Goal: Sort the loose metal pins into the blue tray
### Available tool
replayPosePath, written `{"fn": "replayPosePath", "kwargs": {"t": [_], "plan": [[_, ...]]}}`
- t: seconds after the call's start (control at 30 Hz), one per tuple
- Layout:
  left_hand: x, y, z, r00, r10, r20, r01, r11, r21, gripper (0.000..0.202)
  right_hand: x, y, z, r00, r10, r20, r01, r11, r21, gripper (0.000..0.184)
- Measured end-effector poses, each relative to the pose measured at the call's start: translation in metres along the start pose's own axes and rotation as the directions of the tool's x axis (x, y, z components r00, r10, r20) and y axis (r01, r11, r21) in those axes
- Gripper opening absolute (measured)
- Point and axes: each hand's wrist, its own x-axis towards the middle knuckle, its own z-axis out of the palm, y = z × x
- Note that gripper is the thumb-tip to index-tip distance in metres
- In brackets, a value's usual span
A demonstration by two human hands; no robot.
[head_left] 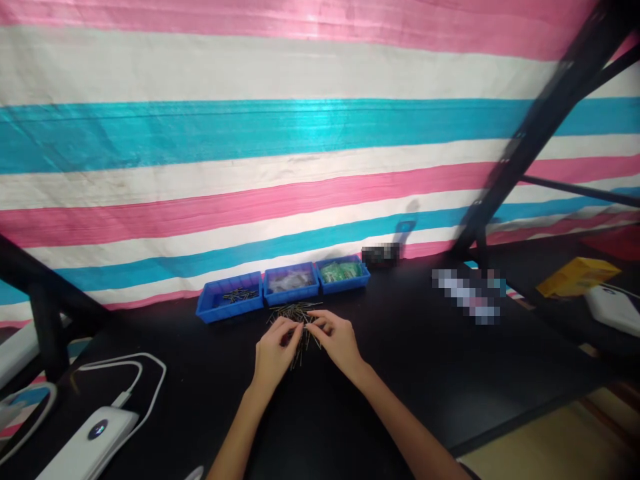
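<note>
Here, thin brassy metal-looking sticks (295,311) are lying towards the black tabletop's (320,427) back edge — likely light, stiff, best pinched midway; whether the left hand (277,343) and right hand (341,339) are gripping any is unclear.

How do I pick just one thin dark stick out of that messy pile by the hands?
Probably pinch one of the thin, dark, straight sticks by a tip poking out on the near side, coming from that side. Tips fan apart there, while farther in the sticks overlap near the left hand and right hand.
</note>
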Motion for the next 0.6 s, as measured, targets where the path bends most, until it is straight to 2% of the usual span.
{"fn": "replayPosePath", "kwargs": {"t": [0.13, 0.33, 0.47, 0.6], "plan": [[0.001, 0.001, 0.003, 1.000, -0.011, -0.012, 0.009, 0.992, -0.124, 0.024, -0.001, -0.002, 0.001, 1.000, 0.015, -0.005, -0.014, 0.997, 0.076, 0.024], [0.000, 0.005, 0.007, 0.998, -0.055, 0.044, 0.067, 0.932, -0.357, 0.022, -0.001, -0.008, 0.000, 1.000, 0.006, -0.016, -0.004, 0.992, 0.129, 0.021], [0.000, 0.005, 0.010, 0.992, -0.073, 0.104, 0.110, 0.903, -0.415, 0.020, -0.001, -0.010, 0.000, 0.999, 0.026, -0.034, -0.019, 0.984, 0.179, 0.020], [0.001, 0.005, 0.012, 0.992, -0.080, 0.095, 0.114, 0.894, -0.432, 0.019, 0.000, -0.011, -0.001, 0.999, 0.033, -0.034, -0.025, 0.973, 0.229, 0.019]]}}
